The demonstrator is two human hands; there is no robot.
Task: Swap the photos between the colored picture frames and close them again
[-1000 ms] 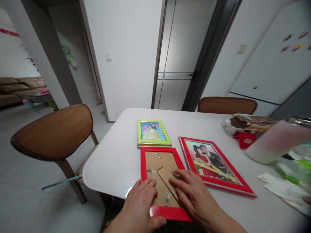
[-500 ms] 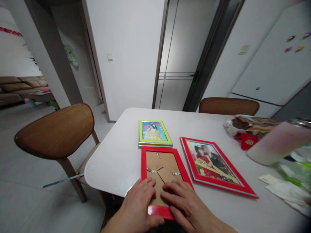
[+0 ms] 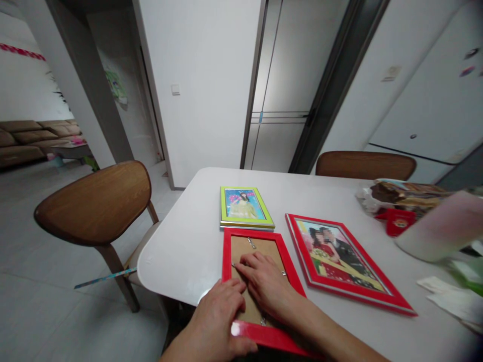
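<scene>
Face-down red frame (image 3: pixel 227 253) with seated backing board (image 3: pixel 266 246), clip (image 3: pixel 251 243) fastening undetermined; gripped by left hand (image 3: pixel 219 317), touched by right hand (image 3: pixel 268 285), pinch unclear

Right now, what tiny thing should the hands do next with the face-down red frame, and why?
Maybe the right hand should gently turn the small metal clip at the left edge of the red frame. Its fingers reach that clip, and the left hand, on the near-left corner, could steady the frame. Fingers partly hide the clip, so I can't tell which way it points.
</scene>
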